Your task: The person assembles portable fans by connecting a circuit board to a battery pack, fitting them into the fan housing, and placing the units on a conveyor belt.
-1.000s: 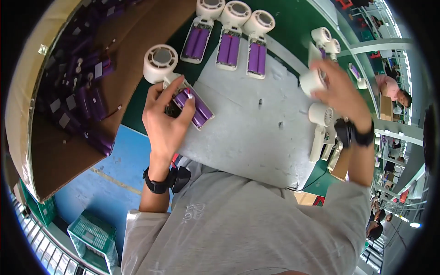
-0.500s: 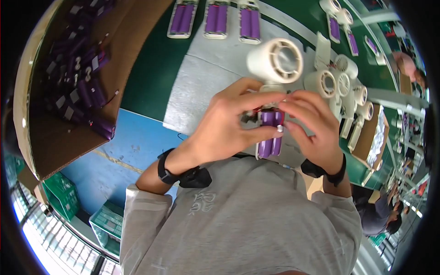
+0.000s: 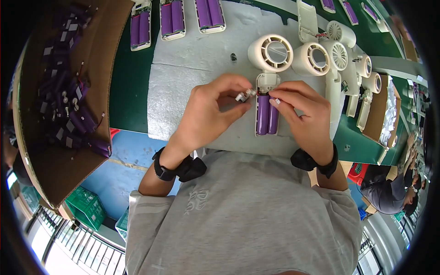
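A white handheld fan (image 3: 257, 56) lies in front of me with its handle toward me. The handle is uncovered, and a pack of two purple battery cells (image 3: 263, 114) fills it. My left hand (image 3: 204, 107) is at the handle's left, pinching a small circuit board (image 3: 245, 96) with white parts between thumb and fingers. On the other side, my right hand (image 3: 306, 109) closes its thumb and forefinger on a small white connector (image 3: 277, 101) above the cells. Thin wires near the top of the handle are partly hidden by my fingers.
A cardboard box (image 3: 110, 50) of purple battery packs stands at the left. Several open handles with purple cells (image 3: 172, 18) line the far edge of the pale mat (image 3: 197, 59). More white fans (image 3: 311, 59) sit at the right, beside another cardboard box (image 3: 379, 112). Another person (image 3: 385, 192) is at far right.
My hands have moved apart, uncovering the top of the handle. My left thumb has left the cells, and the board now shows clearly in that hand. The whole view has shifted.
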Available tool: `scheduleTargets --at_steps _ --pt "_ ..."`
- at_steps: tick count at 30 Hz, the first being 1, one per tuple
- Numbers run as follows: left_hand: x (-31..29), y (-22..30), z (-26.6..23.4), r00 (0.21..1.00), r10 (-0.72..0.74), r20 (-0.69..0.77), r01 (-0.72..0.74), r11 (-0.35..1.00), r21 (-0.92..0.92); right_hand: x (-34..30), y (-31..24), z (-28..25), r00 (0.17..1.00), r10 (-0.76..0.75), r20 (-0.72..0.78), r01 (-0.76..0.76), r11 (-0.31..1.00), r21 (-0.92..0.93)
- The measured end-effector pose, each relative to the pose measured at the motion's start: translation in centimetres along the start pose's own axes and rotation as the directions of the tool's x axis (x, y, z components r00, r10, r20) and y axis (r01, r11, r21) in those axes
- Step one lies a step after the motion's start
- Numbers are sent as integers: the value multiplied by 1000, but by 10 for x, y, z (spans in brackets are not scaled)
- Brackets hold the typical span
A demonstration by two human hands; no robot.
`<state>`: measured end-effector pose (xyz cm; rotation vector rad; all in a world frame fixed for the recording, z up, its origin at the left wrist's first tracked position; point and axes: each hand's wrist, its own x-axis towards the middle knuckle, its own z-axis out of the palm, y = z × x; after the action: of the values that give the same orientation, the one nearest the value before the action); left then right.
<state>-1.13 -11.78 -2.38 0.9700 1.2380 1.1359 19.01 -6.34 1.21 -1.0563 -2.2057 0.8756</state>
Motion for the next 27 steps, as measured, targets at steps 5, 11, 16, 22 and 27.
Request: scheduleTargets --at_steps 5,11,16,22,27 --pt "5 8 -7 964 217 150 -256 906 337 7 -4 8 990 132 -43 -128 988 82" --pt "6 7 -19 928 199 314 -319 860 399 6 -5 5 984 178 22 -179 982 62" --pt "7 15 -5 957 205 204 -240 957 163 8 2 3 994 106 31 -109 983 149" --pt "11 10 -5 973 109 206 -94 992 -82 15 2 1 989 82 122 -100 984 149" --pt "16 7 -9 963 67 261 -23 986 -168 17 0 1 976 147 158 -177 964 197"
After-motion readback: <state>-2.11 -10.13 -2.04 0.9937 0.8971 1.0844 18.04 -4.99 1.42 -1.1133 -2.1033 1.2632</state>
